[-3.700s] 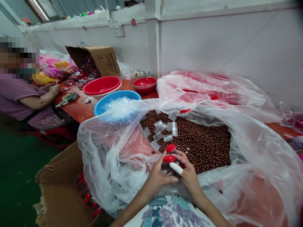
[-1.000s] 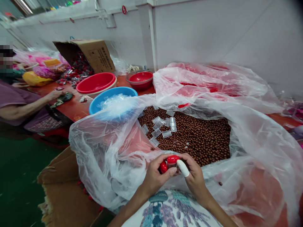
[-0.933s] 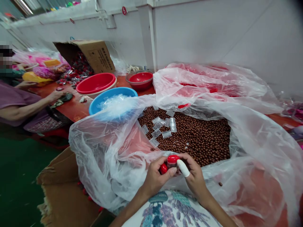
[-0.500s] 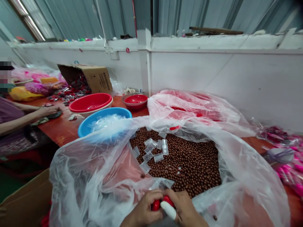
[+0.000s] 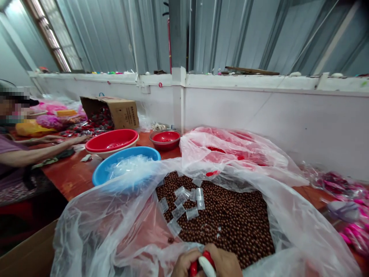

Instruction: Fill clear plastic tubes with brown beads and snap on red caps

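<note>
At the bottom middle, my left hand [image 5: 185, 262] is closed on a small glossy red piece [image 5: 193, 269]. Beside it my right hand [image 5: 226, 262] pinches another red piece [image 5: 209, 259], and a white finger cot [image 5: 207, 266] covers one of its digits. The two hands are close together; the lower parts of the pieces are hidden. Just beyond them, a large translucent plastic bag [image 5: 95, 231] lies spread around many brown beads [image 5: 230, 219]. Several small clear plastic pieces [image 5: 192, 213] rest on the beads.
A blue basin [image 5: 99, 169] of clear plastic pieces stands behind the bag, near a red basin [image 5: 112, 140] and a smaller bowl [image 5: 165, 138]. A bag of red pieces [image 5: 245, 150] lies behind. At left, a co-worker's arm [image 5: 49, 152] reaches toward a tipped carton [image 5: 127, 114].
The view has tilted up, so my hands and the table sit lower in it. Both hands still hold the red pieces. The co-worker's arm has stretched further right toward the basins.
</note>
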`<state>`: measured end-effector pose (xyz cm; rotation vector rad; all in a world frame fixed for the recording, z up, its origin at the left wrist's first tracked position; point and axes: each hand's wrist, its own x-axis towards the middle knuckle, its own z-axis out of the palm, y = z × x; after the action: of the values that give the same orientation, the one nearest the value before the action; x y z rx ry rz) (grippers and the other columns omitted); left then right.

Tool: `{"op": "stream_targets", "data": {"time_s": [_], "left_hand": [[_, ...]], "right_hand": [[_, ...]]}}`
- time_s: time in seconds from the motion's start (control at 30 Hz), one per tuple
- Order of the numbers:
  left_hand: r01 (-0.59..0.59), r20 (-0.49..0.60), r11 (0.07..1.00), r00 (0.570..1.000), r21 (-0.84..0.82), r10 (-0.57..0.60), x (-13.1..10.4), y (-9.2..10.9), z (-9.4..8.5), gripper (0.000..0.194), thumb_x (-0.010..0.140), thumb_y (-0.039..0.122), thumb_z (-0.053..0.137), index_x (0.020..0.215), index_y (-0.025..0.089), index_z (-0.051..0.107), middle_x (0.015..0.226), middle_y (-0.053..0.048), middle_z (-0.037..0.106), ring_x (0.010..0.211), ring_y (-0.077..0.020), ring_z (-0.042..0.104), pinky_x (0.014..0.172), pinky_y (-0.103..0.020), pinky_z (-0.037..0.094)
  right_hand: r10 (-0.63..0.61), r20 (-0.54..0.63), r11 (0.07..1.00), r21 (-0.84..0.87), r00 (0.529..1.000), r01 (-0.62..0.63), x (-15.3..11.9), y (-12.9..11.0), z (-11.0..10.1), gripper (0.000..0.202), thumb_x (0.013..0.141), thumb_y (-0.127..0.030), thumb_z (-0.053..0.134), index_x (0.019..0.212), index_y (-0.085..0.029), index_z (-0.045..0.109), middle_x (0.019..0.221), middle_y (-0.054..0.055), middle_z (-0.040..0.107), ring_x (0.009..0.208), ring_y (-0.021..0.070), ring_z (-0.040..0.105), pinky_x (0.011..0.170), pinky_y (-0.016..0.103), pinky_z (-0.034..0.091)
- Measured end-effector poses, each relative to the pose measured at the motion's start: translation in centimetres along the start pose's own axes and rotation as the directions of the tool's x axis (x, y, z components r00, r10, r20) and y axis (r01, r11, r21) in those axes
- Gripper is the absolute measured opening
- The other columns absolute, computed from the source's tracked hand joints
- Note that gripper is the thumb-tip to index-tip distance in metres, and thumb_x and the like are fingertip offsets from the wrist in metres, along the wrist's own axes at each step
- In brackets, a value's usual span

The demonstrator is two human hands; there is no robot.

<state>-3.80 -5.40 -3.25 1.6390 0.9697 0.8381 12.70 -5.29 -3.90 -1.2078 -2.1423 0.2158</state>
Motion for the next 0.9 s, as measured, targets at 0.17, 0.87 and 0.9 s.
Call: {"op": "stream_targets", "data": {"time_s": [0.17, 0.87, 0.9], "left_hand": [[0.022, -0.083, 0.999, 0.996, 0.033, -0.019, 0.7, 2.3, -0.7, 0.025, 0.074, 0.035, 0.062, 0.09, 0.016, 0.066, 0.077, -0.002, 0.054, 0.074, -0.015, 0.049, 0.068, -0.024, 0.035], [0.037, -0.248, 0.973, 0.964, -0.227, -0.094, 0.3, 1.0, -1.2, 0.023, 0.072, 0.028, 0.065, 0.094, 0.02, 0.067, 0.086, -0.003, 0.06, 0.083, -0.0155, 0.054, 0.077, -0.025, 0.039], [0.036, -0.259, 0.968, 0.961, -0.248, -0.102, 0.3, 0.7, -1.1, 0.024, 0.071, 0.028, 0.066, 0.094, 0.02, 0.067, 0.086, -0.002, 0.06, 0.081, -0.0152, 0.054, 0.076, -0.024, 0.04]], "right_hand": [[0.318, 0.184, 0.804, 0.468, 0.93, -0.367, 2.1, -1.5, -2.9, 0.021, 0.085, -0.036, 0.045, 0.095, -0.023, 0.057, 0.084, 0.001, 0.064, 0.077, 0.0158, 0.06, 0.068, 0.022, 0.043], [0.432, 0.624, 0.54, 0.399, 0.651, -0.741, 4.6, 2.1, -5.5, 0.018, 0.071, -0.033, 0.061, 0.083, -0.021, 0.064, 0.062, -0.002, 0.056, 0.048, 0.0103, 0.047, 0.041, 0.02, 0.033], [0.405, 0.613, 0.692, 0.279, 0.678, -0.666, 5.5, 2.8, -5.8, 0.01, 0.07, -0.025, 0.059, 0.076, -0.02, 0.066, 0.064, -0.001, 0.059, 0.051, 0.011, 0.049, 0.044, 0.02, 0.033]]}}
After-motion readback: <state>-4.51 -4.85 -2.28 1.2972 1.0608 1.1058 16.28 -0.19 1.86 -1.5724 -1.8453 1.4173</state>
